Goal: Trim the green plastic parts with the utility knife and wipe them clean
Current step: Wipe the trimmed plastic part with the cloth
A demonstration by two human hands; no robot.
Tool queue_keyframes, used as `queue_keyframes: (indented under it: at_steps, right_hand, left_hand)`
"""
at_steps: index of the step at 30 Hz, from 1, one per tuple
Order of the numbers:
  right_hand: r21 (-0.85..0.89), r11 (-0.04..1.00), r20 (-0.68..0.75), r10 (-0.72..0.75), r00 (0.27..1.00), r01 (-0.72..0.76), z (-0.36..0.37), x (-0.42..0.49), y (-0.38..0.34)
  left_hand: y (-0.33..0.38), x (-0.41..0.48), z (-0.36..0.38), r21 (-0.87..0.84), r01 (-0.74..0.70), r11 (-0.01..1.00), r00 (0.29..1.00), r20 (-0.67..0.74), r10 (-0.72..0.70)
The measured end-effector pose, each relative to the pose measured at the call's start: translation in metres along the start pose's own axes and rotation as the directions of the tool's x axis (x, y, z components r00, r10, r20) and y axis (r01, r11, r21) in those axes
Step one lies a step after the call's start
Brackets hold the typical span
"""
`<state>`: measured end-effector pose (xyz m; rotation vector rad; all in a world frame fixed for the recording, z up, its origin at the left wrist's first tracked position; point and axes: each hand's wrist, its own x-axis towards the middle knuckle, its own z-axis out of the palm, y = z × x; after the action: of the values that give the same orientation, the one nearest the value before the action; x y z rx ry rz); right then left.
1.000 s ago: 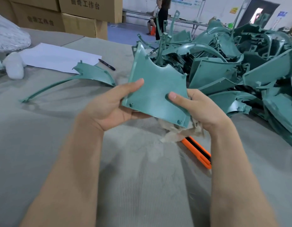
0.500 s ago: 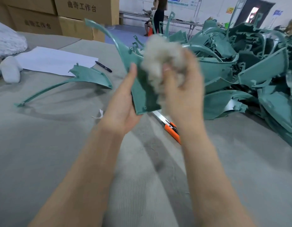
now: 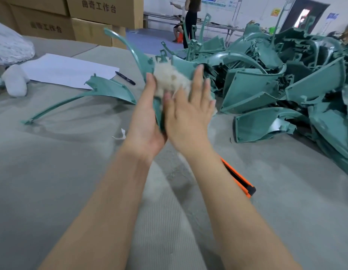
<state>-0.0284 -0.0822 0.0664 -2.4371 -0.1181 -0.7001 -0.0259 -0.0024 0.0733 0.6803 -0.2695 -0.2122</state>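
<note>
My left hand [image 3: 145, 121] grips a green plastic part [image 3: 144, 61] from below and holds it upright, nearly edge-on to me, its long curved arm pointing up and left. My right hand [image 3: 188, 115] lies flat against the part's right face with straight fingers, pressing a pale fluffy wiping wad [image 3: 168, 79] onto it. The orange utility knife [image 3: 238, 179] lies on the grey table mat [image 3: 52, 182] to the right, partly hidden behind my right forearm.
A big heap of green parts [image 3: 276, 80] fills the right side. A single green part [image 3: 108, 89] lies to the left, beyond it a white sheet [image 3: 68, 70] and a black pen [image 3: 125, 77]. Cardboard boxes [image 3: 103, 8] and a person stand at the back.
The part was turned from flat-facing to edge-on and raised. My right hand brought the wad up from under the part onto its face, and its fingers are now spread flat.
</note>
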Motion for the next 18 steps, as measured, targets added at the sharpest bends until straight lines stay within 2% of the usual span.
queue_keyframes:
  at_steps: [2,3,6,8,11,13,14,16,18]
  right_hand:
    - [0.082,0.977,-0.012,0.199,0.980,-0.197,-0.007,0.021,0.009]
    - [0.131,0.966,-0.001,0.225,0.974,-0.223,-0.007,0.026,0.013]
    - [0.244,0.964,-0.078,0.124,0.989,-0.102,0.000,0.029,0.017]
    - [0.282,0.956,-0.141,0.120,0.983,-0.076,0.000,0.027,0.017]
    - [0.309,0.946,-0.092,0.138,0.986,-0.103,0.001,0.021,0.011]
    - [0.305,0.950,-0.004,0.072,0.997,-0.067,0.003,0.007,-0.006]
    - [0.374,0.926,0.052,0.038,0.998,-0.055,0.004,-0.002,-0.018]
    - [0.582,0.806,0.162,0.013,0.987,-0.106,-0.004,-0.015,-0.037]
    - [0.741,0.647,0.243,-0.007,0.970,-0.180,-0.014,-0.017,-0.039]
  left_hand:
    - [-0.001,0.001,0.003,0.083,-0.055,0.995,0.996,-0.063,0.061]
    - [0.000,0.002,0.003,0.124,-0.077,0.989,0.990,-0.109,0.091]
    - [0.001,0.003,0.001,0.195,-0.126,0.973,0.966,-0.198,0.165]
    - [0.002,0.002,0.001,0.195,-0.149,0.969,0.958,-0.214,0.190]
    - [0.008,0.002,0.003,0.161,-0.198,0.967,0.948,-0.221,0.231]
    - [0.007,-0.002,0.007,0.236,-0.234,0.943,0.934,-0.214,0.285]
    - [0.006,-0.005,0.010,0.331,-0.238,0.913,0.926,-0.206,0.316]
    - [0.000,-0.013,0.016,0.459,-0.222,0.860,0.943,-0.122,0.309]
    - [-0.004,-0.015,0.017,0.394,-0.244,0.886,0.963,-0.007,0.269]
